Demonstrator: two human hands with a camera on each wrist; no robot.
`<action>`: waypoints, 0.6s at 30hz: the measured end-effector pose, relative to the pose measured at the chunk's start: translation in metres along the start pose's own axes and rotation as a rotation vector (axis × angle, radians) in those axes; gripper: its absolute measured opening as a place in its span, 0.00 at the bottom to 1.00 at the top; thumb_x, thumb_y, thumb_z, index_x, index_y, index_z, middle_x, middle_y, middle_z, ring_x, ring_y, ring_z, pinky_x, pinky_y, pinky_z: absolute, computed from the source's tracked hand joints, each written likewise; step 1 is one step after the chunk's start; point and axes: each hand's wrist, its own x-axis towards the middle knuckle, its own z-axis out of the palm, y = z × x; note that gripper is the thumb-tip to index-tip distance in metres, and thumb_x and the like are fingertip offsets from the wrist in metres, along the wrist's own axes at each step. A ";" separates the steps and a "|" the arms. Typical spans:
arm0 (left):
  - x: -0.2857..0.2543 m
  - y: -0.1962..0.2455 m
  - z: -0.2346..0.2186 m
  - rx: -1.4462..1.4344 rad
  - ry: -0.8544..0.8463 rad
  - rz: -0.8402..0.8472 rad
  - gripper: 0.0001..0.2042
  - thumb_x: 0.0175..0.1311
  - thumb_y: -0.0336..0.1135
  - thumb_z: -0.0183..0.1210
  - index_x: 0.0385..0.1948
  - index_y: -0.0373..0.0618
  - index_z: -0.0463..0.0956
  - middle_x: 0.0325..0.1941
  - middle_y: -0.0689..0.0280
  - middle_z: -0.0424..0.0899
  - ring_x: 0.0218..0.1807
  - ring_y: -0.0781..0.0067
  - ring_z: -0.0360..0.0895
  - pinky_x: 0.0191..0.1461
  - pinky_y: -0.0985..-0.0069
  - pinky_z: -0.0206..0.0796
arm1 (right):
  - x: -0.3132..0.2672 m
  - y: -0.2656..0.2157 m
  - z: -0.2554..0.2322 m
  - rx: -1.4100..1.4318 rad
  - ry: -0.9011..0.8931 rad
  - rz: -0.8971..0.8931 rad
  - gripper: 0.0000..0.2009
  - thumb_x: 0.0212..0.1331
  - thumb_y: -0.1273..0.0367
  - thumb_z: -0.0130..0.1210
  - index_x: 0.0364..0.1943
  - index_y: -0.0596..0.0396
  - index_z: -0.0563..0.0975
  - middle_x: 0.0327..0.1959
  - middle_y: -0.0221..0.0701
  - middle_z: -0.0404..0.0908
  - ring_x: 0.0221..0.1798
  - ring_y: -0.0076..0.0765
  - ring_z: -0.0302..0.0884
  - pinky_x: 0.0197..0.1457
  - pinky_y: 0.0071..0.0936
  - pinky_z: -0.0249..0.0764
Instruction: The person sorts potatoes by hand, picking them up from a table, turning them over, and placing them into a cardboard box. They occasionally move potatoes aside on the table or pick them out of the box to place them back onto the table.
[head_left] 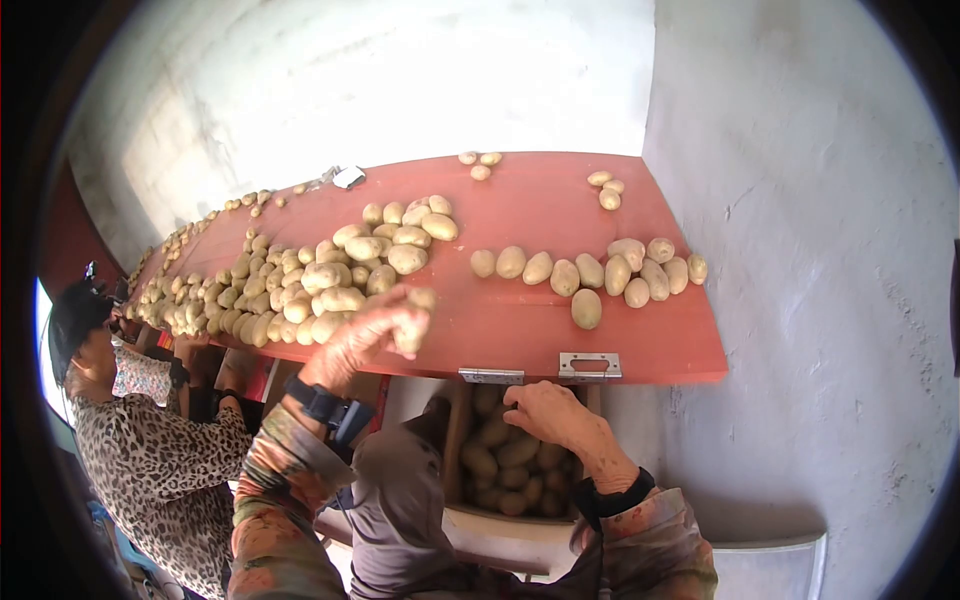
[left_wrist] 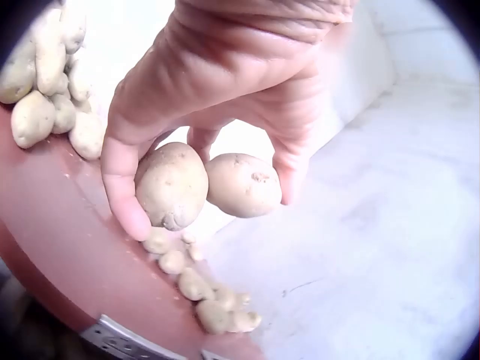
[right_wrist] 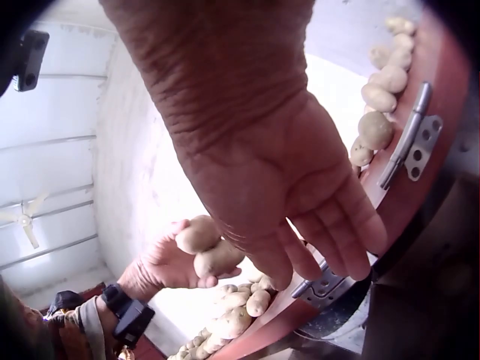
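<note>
My left hand [head_left: 372, 335] is raised over the front edge of the red table, beside the large potato pile. In the left wrist view the left hand [left_wrist: 217, 82] grips two potatoes side by side, one potato [left_wrist: 172, 186] near the thumb side and another potato [left_wrist: 244, 185] next to it. My right hand [head_left: 560, 418] hangs over a box of potatoes [head_left: 515, 453] below the table edge. Seen from the right wrist, the right hand [right_wrist: 277, 187] has its fingers extended and holds nothing.
Many potatoes [head_left: 270, 290] cover the left part of the red table [head_left: 500, 345]. A row of potatoes [head_left: 563, 277] lies on the right part, with small groups farther back. Metal hinges [head_left: 590, 366] sit on the front edge. Someone in a leopard-print top [head_left: 165, 450] is at the left; a wall stands right.
</note>
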 end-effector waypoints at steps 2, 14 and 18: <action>-0.010 0.031 0.012 -0.049 -0.207 0.133 0.15 0.55 0.47 0.60 0.27 0.46 0.67 0.19 0.72 0.67 0.23 0.82 0.68 0.27 0.81 0.71 | 0.000 -0.001 -0.001 0.009 -0.019 0.009 0.12 0.55 0.63 0.57 0.36 0.57 0.77 0.33 0.43 0.81 0.42 0.50 0.78 0.47 0.44 0.73; -0.024 0.032 0.050 -0.324 -0.155 0.157 0.19 0.55 0.48 0.61 0.43 0.49 0.70 0.45 0.62 0.74 0.41 0.69 0.75 0.47 0.63 0.74 | 0.008 -0.012 -0.009 0.857 0.046 0.004 0.25 0.59 0.61 0.56 0.59 0.52 0.66 0.52 0.40 0.75 0.47 0.42 0.78 0.43 0.36 0.77; -0.012 -0.019 0.087 -0.558 -0.058 0.039 0.27 0.58 0.44 0.60 0.58 0.45 0.63 0.54 0.60 0.72 0.56 0.61 0.71 0.57 0.57 0.67 | 0.008 -0.027 -0.025 1.481 0.104 0.016 0.33 0.60 0.62 0.55 0.67 0.50 0.53 0.60 0.39 0.66 0.49 0.37 0.76 0.43 0.35 0.78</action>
